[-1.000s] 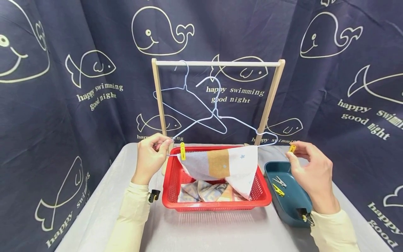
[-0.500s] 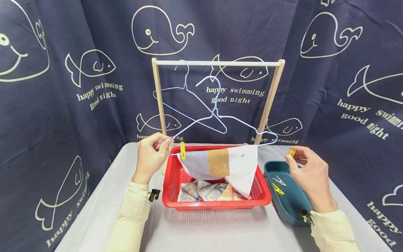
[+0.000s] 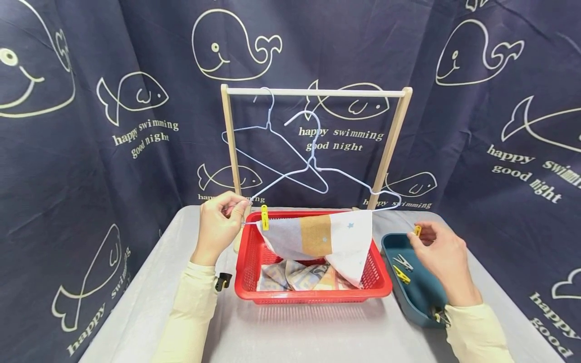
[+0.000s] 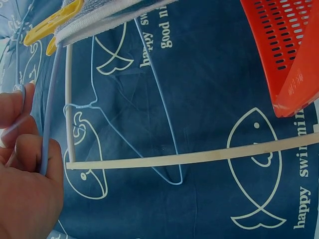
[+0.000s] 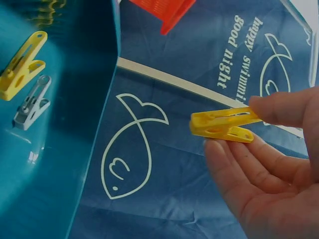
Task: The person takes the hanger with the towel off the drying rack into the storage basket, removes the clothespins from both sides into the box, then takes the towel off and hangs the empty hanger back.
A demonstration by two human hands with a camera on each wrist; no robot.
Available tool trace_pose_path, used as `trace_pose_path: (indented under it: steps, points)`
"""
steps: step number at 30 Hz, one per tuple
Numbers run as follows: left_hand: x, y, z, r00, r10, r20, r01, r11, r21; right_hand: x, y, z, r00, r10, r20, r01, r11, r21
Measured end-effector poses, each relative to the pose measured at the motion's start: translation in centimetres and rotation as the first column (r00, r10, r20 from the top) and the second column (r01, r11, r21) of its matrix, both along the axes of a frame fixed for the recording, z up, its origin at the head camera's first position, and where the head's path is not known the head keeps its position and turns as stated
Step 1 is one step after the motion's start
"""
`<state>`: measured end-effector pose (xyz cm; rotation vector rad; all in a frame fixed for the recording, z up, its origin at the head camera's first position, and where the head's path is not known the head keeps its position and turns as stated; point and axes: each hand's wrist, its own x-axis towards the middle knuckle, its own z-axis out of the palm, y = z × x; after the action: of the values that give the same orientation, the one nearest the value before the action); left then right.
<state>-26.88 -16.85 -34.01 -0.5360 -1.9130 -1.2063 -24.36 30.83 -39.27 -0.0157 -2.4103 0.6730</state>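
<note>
My left hand (image 3: 220, 227) grips the left end of a light blue clothes hanger (image 3: 290, 174), which is held up over the red basket. Over the hanger's lower bar hangs a small towel (image 3: 316, 237) in grey, ochre and white, with a yellow clothespin (image 3: 265, 218) fastening its left corner. On the right, my right hand (image 3: 442, 259) pinches another yellow clothespin (image 5: 224, 123) between thumb and fingers, above the teal tray. The right wrist view shows this clothespin lying sideways in the fingers, its jaws pointing away from the palm.
Folded patterned cloths (image 3: 297, 276) lie in the red basket (image 3: 313, 298). A grey clothespin (image 3: 403, 262) and a yellow one lie in the teal tray (image 3: 410, 310). Behind stands a wooden rack (image 3: 390, 146) with a second hanger (image 3: 271, 128) on its bar.
My right hand has moved down and slightly left with the yellow clothespin. The left hand, hanger and towel have stayed in place.
</note>
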Motion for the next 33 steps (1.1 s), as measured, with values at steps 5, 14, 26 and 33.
trace_pose_path:
  steps: [5, 14, 26, 33]
  points:
    - [0.0, 0.1, 0.1, 1.000, 0.010, -0.004, -0.010, 1.000, 0.003, -0.2, 0.3, -0.4, 0.997, -0.001, 0.075, -0.001, 1.000, 0.026]
    - [0.0, 0.0, 0.1, 1.000, 0.010, -0.003, -0.010, 1.000, -0.003, -0.3, 0.4, -0.5, 0.978, 0.001, 0.211, -0.010, 0.999, 0.045]
    - [0.0, 0.0, 0.0, 1.000, -0.003, -0.001, 0.003, 1.000, -0.010, -0.4, 0.9, -0.6, 0.961, 0.005, 0.278, -0.026, 0.997, 0.071]
    - [0.1, 0.1, 0.1, 1.000, -0.001, -0.002, 0.001, 1.000, -0.001, -0.4, 1.1, -0.6, 0.959, 0.004, 0.284, -0.031, 0.996, 0.089]
